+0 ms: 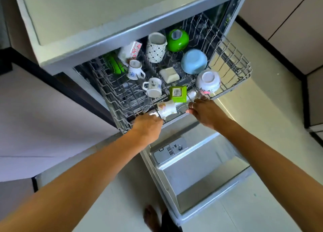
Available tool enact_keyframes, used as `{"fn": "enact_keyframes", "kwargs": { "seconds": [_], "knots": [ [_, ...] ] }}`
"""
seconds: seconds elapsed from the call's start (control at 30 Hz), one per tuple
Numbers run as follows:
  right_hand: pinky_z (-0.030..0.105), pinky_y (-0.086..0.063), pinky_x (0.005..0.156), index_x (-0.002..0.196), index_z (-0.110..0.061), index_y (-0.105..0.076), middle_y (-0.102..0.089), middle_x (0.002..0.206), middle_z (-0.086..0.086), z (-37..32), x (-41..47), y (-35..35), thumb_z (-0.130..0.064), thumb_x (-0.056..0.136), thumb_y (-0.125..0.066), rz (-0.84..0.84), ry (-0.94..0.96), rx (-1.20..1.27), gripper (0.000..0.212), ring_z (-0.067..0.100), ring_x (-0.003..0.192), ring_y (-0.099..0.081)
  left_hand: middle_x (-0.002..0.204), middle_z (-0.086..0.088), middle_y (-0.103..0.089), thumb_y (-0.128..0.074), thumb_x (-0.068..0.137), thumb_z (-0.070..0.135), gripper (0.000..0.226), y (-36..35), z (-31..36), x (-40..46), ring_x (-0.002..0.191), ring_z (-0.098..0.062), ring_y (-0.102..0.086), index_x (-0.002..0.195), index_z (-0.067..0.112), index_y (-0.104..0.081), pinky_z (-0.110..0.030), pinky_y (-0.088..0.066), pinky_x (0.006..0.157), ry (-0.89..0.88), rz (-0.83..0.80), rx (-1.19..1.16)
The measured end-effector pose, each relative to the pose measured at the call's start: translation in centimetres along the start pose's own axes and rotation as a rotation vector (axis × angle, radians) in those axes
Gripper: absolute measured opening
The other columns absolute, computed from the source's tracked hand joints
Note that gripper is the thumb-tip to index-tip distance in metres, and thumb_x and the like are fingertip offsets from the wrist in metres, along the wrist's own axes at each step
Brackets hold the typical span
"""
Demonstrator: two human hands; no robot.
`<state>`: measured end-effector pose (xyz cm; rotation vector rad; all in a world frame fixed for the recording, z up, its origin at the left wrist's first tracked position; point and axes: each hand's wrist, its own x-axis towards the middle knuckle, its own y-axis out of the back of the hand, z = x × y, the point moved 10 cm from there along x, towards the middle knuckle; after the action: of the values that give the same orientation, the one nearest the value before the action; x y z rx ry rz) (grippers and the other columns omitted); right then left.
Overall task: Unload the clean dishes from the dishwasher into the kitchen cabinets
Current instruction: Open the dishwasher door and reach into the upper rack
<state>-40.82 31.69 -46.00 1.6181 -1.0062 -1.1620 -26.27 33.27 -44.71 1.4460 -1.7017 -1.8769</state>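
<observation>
The dishwasher's upper wire rack (pixel 232 60) stands pulled out over the lowered door (pixel 201 172). My left hand (pixel 148 125) and my right hand (pixel 204 111) both grip the rack's front rail, either side of a white cup (pixel 167 109) lying at the front. In the rack sit a green bowl (pixel 177 40), a blue bowl (pixel 194 62) upside down, a white floral bowl (pixel 208 81), a tall patterned cup (pixel 155 47), two white mugs (pixel 153 87), a square white dish (pixel 169 74) and a green square dish (pixel 178 93).
A pale countertop (pixel 83 18) overhangs the dishwasher. A dark-edged cabinet panel (pixel 43 113) stands to the left. Cabinet fronts (pixel 286 25) line the right wall above a pale tiled floor (pixel 272 120). My bare foot (pixel 152 217) is by the door's left corner.
</observation>
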Motion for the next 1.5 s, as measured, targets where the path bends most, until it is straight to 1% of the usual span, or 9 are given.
{"fn": "enact_keyframes", "kwargs": {
  "seconds": [0.3, 0.57, 0.7, 0.77, 0.83, 1.0, 1.1, 1.3, 1.5],
  "knots": [
    [0.035, -0.040, 0.093, 0.109, -0.010, -0.066, -0.066, 0.114, 0.012, 1.3, -0.8, 0.1, -0.036, 0.097, -0.046, -0.156, -0.096, 0.095, 0.035, 0.028, 0.106, -0.057, 0.115, -0.009, -0.062, -0.048, 0.097, 0.021, 0.028, 0.4, 2.6, -0.5, 0.108, -0.026, -0.060, 0.119, 0.007, -0.056, -0.032, -0.047, 0.078, 0.011, -0.008, -0.011],
    [0.035, -0.044, 0.092, 0.106, -0.016, -0.066, -0.066, 0.110, 0.004, 1.5, -1.6, 0.3, -0.046, 0.093, -0.050, -0.098, -0.079, 0.120, 0.036, 0.023, 0.105, -0.056, 0.113, -0.009, -0.059, -0.051, 0.095, 0.023, 0.028, -0.4, 2.7, 0.1, 0.106, -0.026, -0.060, 0.118, 0.008, -0.052, -0.031, -0.040, 0.073, -0.025, -0.067, -0.059],
    [0.038, -0.042, 0.096, 0.110, -0.023, -0.064, -0.065, 0.114, -0.002, 3.8, -1.9, 1.3, -0.068, 0.081, -0.049, -0.079, -0.099, -0.099, 0.055, 0.018, 0.106, -0.059, 0.108, -0.013, -0.060, -0.042, 0.098, 0.036, 0.031, -2.5, 2.2, 0.4, 0.101, -0.027, -0.059, 0.108, 0.009, -0.052, -0.036, -0.046, 0.082, 0.034, -0.162, -0.438],
    [0.039, -0.047, 0.092, 0.104, -0.021, -0.065, -0.066, 0.110, -0.002, 4.6, -1.6, 1.5, -0.072, 0.077, -0.047, -0.099, -0.124, -0.096, 0.060, 0.018, 0.100, -0.061, 0.098, -0.011, -0.061, -0.037, 0.099, 0.043, 0.032, -4.5, 2.0, 0.4, 0.094, -0.026, -0.061, 0.098, 0.013, -0.048, -0.037, -0.048, 0.081, 0.068, -0.192, -0.693],
    [0.036, -0.051, 0.085, 0.100, -0.016, -0.066, -0.066, 0.107, 0.000, 4.5, -1.3, 1.0, -0.070, 0.078, -0.048, -0.135, -0.111, -0.038, 0.061, 0.019, 0.096, -0.060, 0.089, -0.007, -0.062, -0.034, 0.099, 0.045, 0.033, -5.4, 2.2, 0.0, 0.087, -0.025, -0.064, 0.101, 0.015, -0.048, -0.040, -0.053, 0.081, 0.066, -0.129, -0.832],
    [0.029, -0.044, 0.077, 0.104, -0.008, -0.065, -0.064, 0.103, 0.006, 3.7, -1.6, 0.9, -0.057, 0.086, -0.050, -0.147, -0.089, 0.080, 0.055, 0.015, 0.086, -0.048, 0.098, -0.011, -0.068, -0.024, 0.102, 0.042, 0.046, -3.5, 2.0, -1.5, 0.095, -0.026, -0.066, 0.138, 0.017, -0.041, -0.038, -0.052, 0.081, 0.051, 0.117, -0.611],
    [0.026, -0.037, 0.073, 0.100, -0.008, -0.064, -0.058, 0.091, 0.002, 3.3, -2.6, 0.6, -0.055, 0.088, -0.050, -0.162, -0.074, 0.091, 0.051, 0.014, 0.084, -0.046, 0.095, -0.011, -0.069, -0.023, 0.103, 0.039, 0.044, -3.0, 2.4, -2.6, 0.093, -0.026, -0.068, 0.135, 0.018, -0.042, -0.037, -0.052, 0.078, 0.037, 0.144, -0.552],
    [0.027, -0.039, 0.073, 0.097, -0.006, -0.064, -0.052, 0.086, -0.001, 3.8, -5.0, -1.1, -0.055, 0.086, -0.052, -0.211, -0.085, 0.148, 0.052, 0.014, 0.085, -0.045, 0.091, -0.009, -0.070, -0.023, 0.102, 0.039, 0.037, -4.0, 5.0, -3.8, 0.089, -0.028, -0.069, 0.126, 0.018, -0.042, -0.038, -0.053, 0.075, 0.008, 0.171, -0.528],
    [0.025, -0.035, 0.069, 0.095, -0.008, -0.065, -0.044, 0.071, -0.011, 3.7, -6.6, -1.0, -0.055, 0.085, -0.053, -0.155, -0.060, 0.168, 0.050, 0.014, 0.080, -0.045, 0.092, -0.006, -0.069, -0.026, 0.103, 0.036, 0.029, -4.0, 6.3, -4.8, 0.087, -0.025, -0.070, 0.119, 0.018, -0.042, -0.036, -0.053, 0.072, -0.003, 0.220, -0.506]
  ]
}}
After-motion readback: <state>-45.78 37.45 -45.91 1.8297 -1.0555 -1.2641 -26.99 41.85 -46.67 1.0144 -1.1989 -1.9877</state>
